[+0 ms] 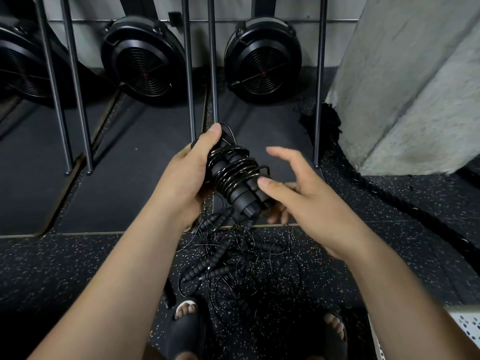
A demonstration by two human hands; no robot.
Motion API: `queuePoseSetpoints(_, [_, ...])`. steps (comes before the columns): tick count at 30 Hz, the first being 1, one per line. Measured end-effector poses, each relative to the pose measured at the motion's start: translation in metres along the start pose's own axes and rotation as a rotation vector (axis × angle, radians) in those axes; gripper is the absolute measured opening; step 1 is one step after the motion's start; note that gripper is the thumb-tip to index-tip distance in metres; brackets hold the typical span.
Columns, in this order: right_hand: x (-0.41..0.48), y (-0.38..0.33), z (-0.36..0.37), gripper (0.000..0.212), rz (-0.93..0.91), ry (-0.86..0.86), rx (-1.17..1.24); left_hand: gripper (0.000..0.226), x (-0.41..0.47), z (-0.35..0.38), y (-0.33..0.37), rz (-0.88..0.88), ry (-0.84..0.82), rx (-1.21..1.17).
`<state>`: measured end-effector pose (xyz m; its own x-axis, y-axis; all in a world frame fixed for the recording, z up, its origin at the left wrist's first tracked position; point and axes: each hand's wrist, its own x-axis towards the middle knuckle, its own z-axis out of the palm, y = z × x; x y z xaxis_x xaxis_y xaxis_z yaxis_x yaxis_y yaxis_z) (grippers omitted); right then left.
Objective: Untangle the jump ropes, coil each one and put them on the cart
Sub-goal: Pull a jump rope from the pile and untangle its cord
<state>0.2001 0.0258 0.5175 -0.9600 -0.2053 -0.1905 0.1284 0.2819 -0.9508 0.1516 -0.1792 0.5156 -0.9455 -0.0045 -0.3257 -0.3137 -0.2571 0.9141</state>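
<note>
Nearest me, my left hand (187, 178) is clamped round the wound jump rope (235, 175) at centre. My right hand (293, 193), at 3 o'clock of it, is spread, with only the thumb touching its end. The tangled ropes (246, 258) lie at 6 o'clock. I judge the cable thin, light and springy, so I'd grip the ribbed handles, not the cord. Around it are the speckled rubber floor (78, 268), a concrete pillar (402, 87) at 2 o'clock and fan wheels (262, 61) at 12.
</note>
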Motion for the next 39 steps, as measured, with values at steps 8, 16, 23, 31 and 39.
queuePoseSetpoints(8, [0.000, 0.001, -0.017, 0.029, 0.000, -0.016, 0.040, 0.033, -0.007, -0.004, 0.011, 0.070, -0.048, 0.006])
queuePoseSetpoints(16, [0.004, 0.010, -0.014, 0.012, -0.036, 0.066, -0.284, 0.036, -0.002, -0.005, 0.010, 0.010, -0.046, -0.115])
queuePoseSetpoints(23, [0.001, 0.004, -0.015, 0.018, -0.186, 0.334, -0.107, 0.040, -0.002, -0.002, 0.007, -0.077, -0.128, -0.146])
queuePoseSetpoints(31, [0.004, 0.017, -0.025, 0.028, -0.313, 0.490, -0.448, 0.031, -0.001, -0.009, 0.011, 0.023, -0.054, -0.061])
queuePoseSetpoints(39, [0.003, 0.006, 0.010, 0.028, -0.073, 0.208, 0.126, 0.028, 0.001, -0.010, 0.009, 0.090, -0.014, -0.014])
